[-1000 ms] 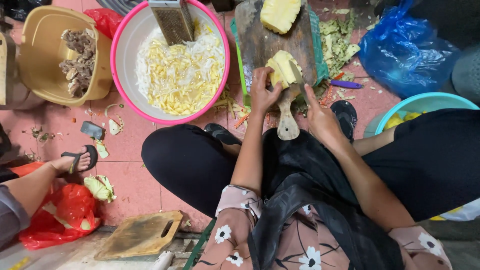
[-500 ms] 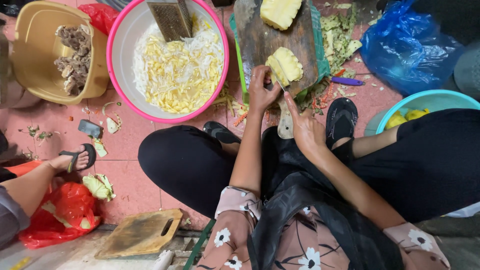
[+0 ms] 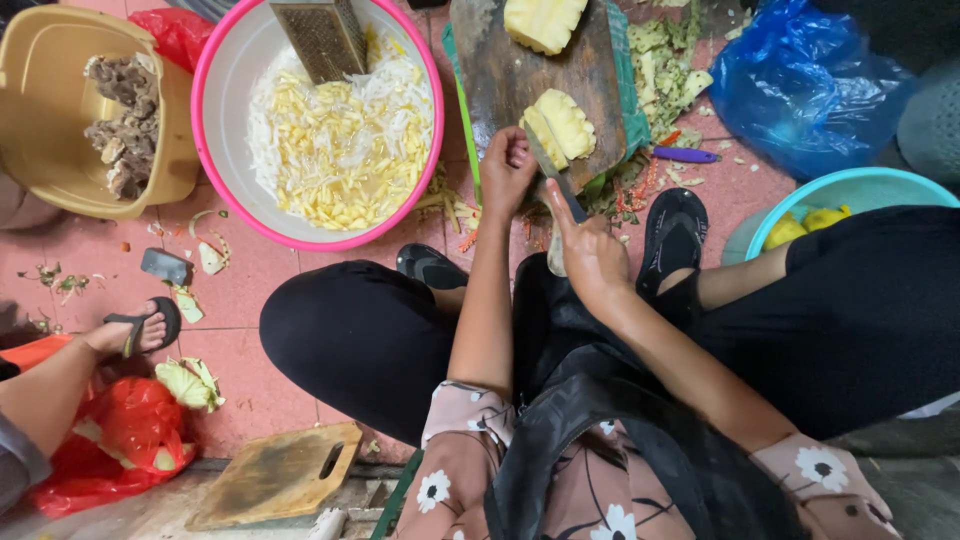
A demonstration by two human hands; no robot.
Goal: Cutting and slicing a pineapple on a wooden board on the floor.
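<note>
A dark wooden cutting board (image 3: 500,70) lies on the tiled floor ahead of me. On it sit a pineapple piece (image 3: 568,122) near the front edge and a larger peeled pineapple chunk (image 3: 545,20) at the back. My left hand (image 3: 508,170) rests at the board's near edge, fingers touching the left side of the front pineapple piece. My right hand (image 3: 590,255) grips a knife (image 3: 555,175) whose blade points up into that piece.
A pink-rimmed basin (image 3: 222,120) of shredded yellow and white fruit holds a metal grater (image 3: 322,38). A tan tub (image 3: 40,110) sits far left. A blue bag (image 3: 810,85), a teal bowl (image 3: 860,185), peel scraps (image 3: 670,60), a spare board (image 3: 280,475) and another person's foot (image 3: 135,330) surround me.
My right hand drew back toward me and took up the knife, its blade now against the front pineapple piece. My left hand stays at that piece.
</note>
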